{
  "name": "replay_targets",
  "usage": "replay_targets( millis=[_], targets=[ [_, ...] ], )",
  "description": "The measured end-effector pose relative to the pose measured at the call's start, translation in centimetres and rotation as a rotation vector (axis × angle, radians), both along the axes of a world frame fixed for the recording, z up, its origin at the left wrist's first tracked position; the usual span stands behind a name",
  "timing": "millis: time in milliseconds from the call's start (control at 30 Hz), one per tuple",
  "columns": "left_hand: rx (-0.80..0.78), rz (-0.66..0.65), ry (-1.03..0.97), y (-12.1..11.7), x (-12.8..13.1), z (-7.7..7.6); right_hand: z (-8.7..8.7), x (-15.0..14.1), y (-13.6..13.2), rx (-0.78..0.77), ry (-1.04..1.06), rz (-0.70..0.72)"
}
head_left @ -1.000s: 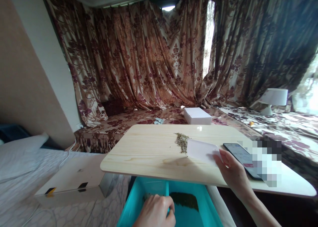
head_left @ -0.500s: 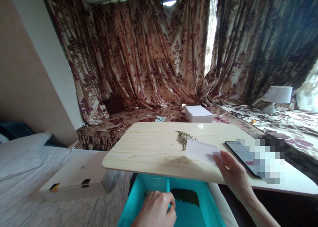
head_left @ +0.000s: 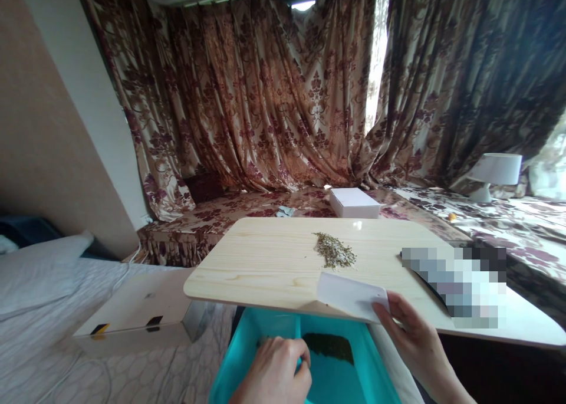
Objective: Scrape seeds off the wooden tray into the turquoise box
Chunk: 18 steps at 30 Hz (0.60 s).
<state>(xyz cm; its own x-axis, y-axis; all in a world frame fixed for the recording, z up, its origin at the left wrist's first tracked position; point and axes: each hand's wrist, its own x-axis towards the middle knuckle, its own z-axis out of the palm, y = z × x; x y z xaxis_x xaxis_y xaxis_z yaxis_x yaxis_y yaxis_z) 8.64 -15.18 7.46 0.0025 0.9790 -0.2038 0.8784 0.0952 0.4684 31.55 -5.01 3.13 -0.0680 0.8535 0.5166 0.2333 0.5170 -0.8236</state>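
Observation:
My right hand pinches one end of a flat white card between thumb and fingers. The card lies low over the front edge of the pale wooden tabletop. Behind it is a loose pile of small green and white grains. Below the tabletop stands a teal bin, split by a divider. My left hand is curled over this divider, its fingertips hidden. Dark green grains fill part of the right compartment; the left one is mostly covered by my hand.
A phone, partly blurred out, lies on the tabletop's right. One white box sits beyond the table; another rests on the bed at left. A lamp stands at far right, with patterned curtains behind.
My right hand has drawn the card from the pile's edge toward me, to the tabletop's front edge. More of the pile shows now. My left hand has stayed on the bin.

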Motion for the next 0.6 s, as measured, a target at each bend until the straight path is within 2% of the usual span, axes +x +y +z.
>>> replay_targets(
  millis=[100,167,367,600],
  targets=[
    [0.016,-0.003,-0.01,-0.1,-0.1,-0.1,0.1,0.2,-1.2,-0.01,-0.016,0.013],
    [0.005,-0.002,-0.008,-0.1,-0.1,-0.1,0.4,0.6,-1.1,-0.004,-0.001,-0.04],
    [-0.023,-0.007,0.016,0.0,0.1,0.0,1.5,2.5,2.4,0.007,0.1,-0.274],
    [-0.052,-0.011,0.035,0.2,0.4,0.1,-0.1,2.5,5.1,0.029,0.031,-0.308]
  ],
)
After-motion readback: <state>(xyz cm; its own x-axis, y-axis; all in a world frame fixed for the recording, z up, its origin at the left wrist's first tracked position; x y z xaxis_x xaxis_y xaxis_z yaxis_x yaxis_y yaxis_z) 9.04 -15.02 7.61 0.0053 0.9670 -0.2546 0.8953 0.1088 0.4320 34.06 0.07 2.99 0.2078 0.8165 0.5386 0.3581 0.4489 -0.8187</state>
